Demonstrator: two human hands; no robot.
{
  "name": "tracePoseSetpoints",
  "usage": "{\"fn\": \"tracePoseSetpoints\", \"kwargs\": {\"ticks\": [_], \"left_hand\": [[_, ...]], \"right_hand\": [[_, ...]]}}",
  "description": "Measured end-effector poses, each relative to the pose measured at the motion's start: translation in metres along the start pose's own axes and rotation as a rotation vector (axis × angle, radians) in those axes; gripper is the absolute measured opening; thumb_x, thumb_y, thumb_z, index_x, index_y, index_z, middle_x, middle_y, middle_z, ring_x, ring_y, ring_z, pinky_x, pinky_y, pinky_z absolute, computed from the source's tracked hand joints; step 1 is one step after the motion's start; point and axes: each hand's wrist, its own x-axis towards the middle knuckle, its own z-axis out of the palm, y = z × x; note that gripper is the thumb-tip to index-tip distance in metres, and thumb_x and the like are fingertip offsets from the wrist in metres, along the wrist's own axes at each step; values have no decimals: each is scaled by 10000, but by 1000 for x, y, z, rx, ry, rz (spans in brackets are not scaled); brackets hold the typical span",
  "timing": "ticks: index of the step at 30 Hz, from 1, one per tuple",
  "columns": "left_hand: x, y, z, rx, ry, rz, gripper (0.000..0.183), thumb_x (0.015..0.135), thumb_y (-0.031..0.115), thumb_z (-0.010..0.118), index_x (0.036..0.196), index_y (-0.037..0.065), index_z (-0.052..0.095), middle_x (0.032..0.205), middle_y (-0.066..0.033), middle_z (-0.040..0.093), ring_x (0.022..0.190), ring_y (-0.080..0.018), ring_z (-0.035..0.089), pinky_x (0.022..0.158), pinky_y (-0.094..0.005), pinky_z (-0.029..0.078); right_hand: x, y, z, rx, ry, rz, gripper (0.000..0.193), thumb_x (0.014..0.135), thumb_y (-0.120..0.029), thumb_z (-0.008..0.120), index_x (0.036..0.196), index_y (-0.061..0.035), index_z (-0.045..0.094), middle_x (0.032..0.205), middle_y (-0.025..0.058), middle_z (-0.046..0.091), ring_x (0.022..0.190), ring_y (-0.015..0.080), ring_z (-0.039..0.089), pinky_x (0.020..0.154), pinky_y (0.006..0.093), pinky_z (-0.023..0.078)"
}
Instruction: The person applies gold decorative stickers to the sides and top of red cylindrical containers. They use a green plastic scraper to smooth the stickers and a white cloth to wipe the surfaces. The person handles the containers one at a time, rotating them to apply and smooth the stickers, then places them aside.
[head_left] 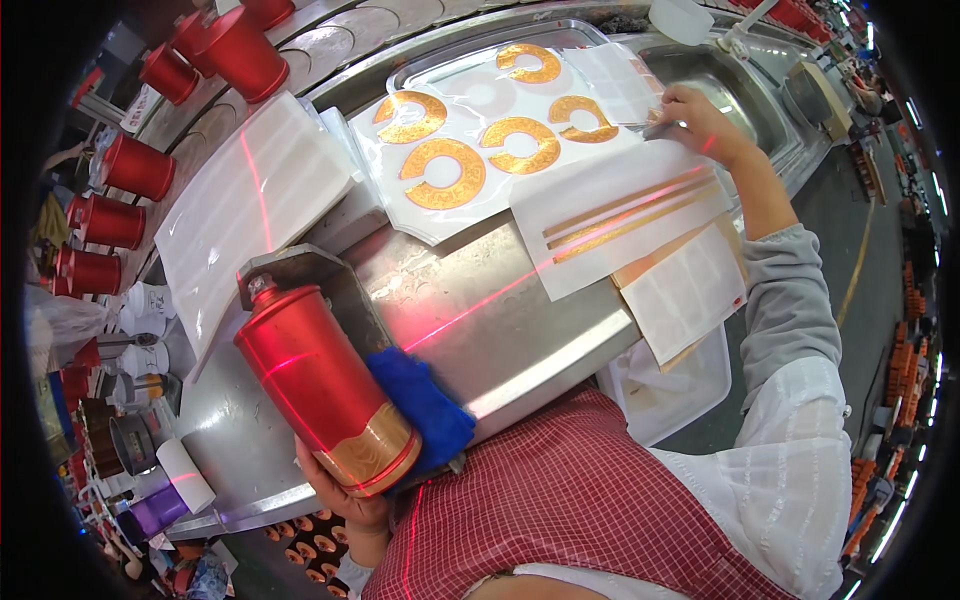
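Note:
My left hand point(345, 495) is wrapped round the lower end of a shiny red bottle point(300, 350) with a gold patterned band; some fingers are hidden behind it. The bottle lies tilted, its narrow neck against a grey metal support point(345, 275). A blue cloth point(425, 410) touches its right side. At the upper right, my right hand point(700, 125) is closed in a pinch on something small and dark, too small to name. Beneath it lies a white sheet with gold strips point(625, 225). Left of that hand, a white backing sheet point(440, 225) carries several gold open-ring decals point(445, 175).
A long sheet-covered board point(260, 210) slants at the left. Several red metallic cylinders point(140, 165) stand along the far left line. A metal sink point(735, 95) sits at the upper right. Below the strips are a smaller sheet point(685, 290) and a translucent bin point(690, 400).

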Motion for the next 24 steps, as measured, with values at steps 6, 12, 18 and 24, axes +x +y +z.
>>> {"fn": "tracePoseSetpoints", "kwargs": {"ticks": [6, 12, 18, 24], "left_hand": [[0, -3, -1, -3, -1, 14, 948, 882, 640, 498, 1463, -48, 202, 1456, -182, 337, 1321, -285, 391, 1091, -399, 314], [1, -1, 0, 18, -1, -2, 966, 873, 661, 491, 1465, -45, 202, 1455, -184, 338, 1321, -286, 391, 1090, -400, 314], [-3, -5, -2, 19, 12, -20, 984, 859, 681, 490, 1463, -44, 214, 1454, -186, 339, 1321, -286, 391, 1085, -404, 317], [-2, -2, 0, 27, 17, -22, 1004, 849, 697, 488, 1463, -46, 209, 1455, -187, 338, 1322, -286, 389, 1087, -406, 315]], "right_hand": [[1, 0, -4, -1, 83, -25, 113, 756, 3, 666, 861, -37, 659, 1060, 100, 575, 1059, 314, 534, 899, 375, 460], [1, 9, -1, 2, 123, 3, 132, 746, 13, 646, 871, -29, 649, 1027, 90, 569, 1046, 305, 537, 893, 377, 462], [-2, -12, -9, -38, 68, -37, 199, 702, 38, 670, 890, -27, 655, 1114, 121, 572, 1113, 312, 530, 935, 371, 455], [-1, -8, -2, -115, 125, -76, 203, 698, 45, 658, 883, -39, 665, 1119, 117, 575, 1106, 304, 536, 922, 373, 467]]}}
